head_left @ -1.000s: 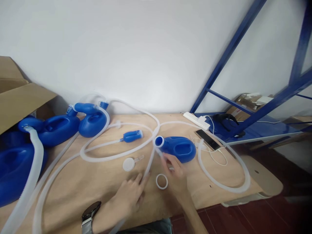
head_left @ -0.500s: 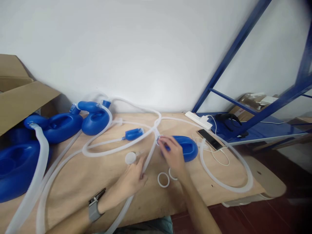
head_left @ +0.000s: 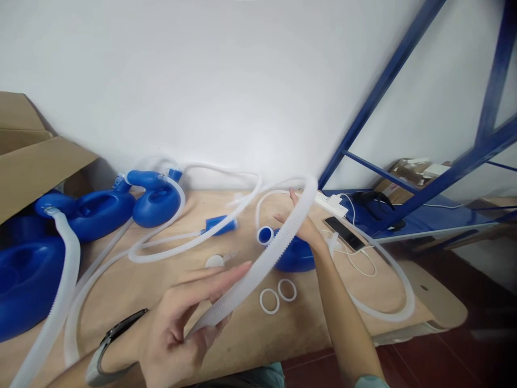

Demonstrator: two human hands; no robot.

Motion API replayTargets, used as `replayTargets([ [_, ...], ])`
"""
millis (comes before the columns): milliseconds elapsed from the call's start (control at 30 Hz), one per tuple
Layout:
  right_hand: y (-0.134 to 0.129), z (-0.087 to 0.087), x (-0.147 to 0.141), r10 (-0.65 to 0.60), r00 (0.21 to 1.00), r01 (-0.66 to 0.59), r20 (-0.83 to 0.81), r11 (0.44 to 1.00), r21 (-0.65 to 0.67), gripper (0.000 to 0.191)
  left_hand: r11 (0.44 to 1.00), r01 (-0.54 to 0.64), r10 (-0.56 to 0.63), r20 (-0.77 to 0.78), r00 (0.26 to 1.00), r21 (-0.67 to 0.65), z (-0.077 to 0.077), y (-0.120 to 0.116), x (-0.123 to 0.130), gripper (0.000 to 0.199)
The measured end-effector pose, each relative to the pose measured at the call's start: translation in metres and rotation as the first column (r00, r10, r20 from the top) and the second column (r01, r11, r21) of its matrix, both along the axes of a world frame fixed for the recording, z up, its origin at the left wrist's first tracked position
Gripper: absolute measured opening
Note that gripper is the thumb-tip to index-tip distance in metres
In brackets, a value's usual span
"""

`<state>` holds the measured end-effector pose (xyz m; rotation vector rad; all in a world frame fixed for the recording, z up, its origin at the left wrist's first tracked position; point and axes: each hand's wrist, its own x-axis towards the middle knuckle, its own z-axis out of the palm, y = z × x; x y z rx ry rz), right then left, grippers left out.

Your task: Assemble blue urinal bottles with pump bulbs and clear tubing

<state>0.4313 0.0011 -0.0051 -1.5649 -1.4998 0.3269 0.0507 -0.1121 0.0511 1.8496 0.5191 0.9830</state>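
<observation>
My left hand (head_left: 189,312), low in the middle of the view, has its fingers and thumb around a whitish corrugated hose (head_left: 278,242). The hose is lifted off the table and arches up to the right. Behind it my right hand (head_left: 305,223) reaches over a blue plastic bottle (head_left: 294,261), its fingers apart and partly hidden by the hose. Lying on its side, the bottle has its open neck with a white ring (head_left: 265,235) facing left. Two loose white rings (head_left: 269,301) lie in front of it. A round white cap (head_left: 214,261) is near my left fingertips.
Several blue bottles (head_left: 157,207) with hoses stand on the left beside an open cardboard box (head_left: 44,167). A blue cylindrical part (head_left: 221,224) lies mid-table. On the right are a phone (head_left: 344,233), a power strip (head_left: 331,203), cables and a blue metal rack (head_left: 388,81).
My left hand has raised the hose off the table toward the camera. My right hand has left the bottle's neck and moved back and right, uncovering the neck's opening.
</observation>
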Motion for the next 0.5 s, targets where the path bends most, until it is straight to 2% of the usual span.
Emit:
replayTargets([
  [33,0.002,0.001,-0.005,0.020,1.000,-0.020,0.015,1.000,0.021,0.103,1.000,0.022,-0.022,-0.001,1.000,-0.016,0.000,0.000,-0.002,0.060],
  [100,0.008,0.005,-0.015,0.038,0.998,-0.036,-0.051,0.998,0.055,0.104,0.998,0.059,-0.060,-0.021,0.998,-0.034,0.001,0.000,-0.006,0.058],
  [200,0.023,0.012,-0.022,0.022,0.978,-0.003,-0.206,0.996,0.095,0.077,0.992,0.127,-0.129,-0.085,0.988,-0.028,0.008,0.004,-0.011,0.060],
  [267,0.028,0.018,-0.020,-0.029,0.976,0.062,-0.218,0.987,0.146,0.058,0.974,0.218,-0.226,-0.179,0.958,-0.064,0.012,0.014,-0.012,0.071],
  [333,0.028,0.028,-0.014,-0.097,0.975,0.139,-0.200,0.969,0.204,0.048,0.950,0.274,-0.307,-0.294,0.905,-0.150,0.010,0.030,-0.011,0.087],
  [367,0.025,0.034,-0.011,-0.130,0.973,0.173,-0.188,0.957,0.232,0.044,0.949,0.258,-0.308,-0.343,0.887,-0.184,0.006,0.039,-0.011,0.094],
  [433,0.017,0.048,-0.007,-0.193,0.976,0.215,-0.102,0.928,0.305,0.040,0.974,0.128,-0.196,-0.420,0.886,-0.186,-0.007,0.056,-0.010,0.101],
  [500,0.007,0.063,-0.009,-0.273,0.957,0.213,0.099,0.892,0.398,0.038,0.987,0.004,-0.079,-0.465,0.882,-0.161,-0.019,0.069,-0.007,0.101],
])
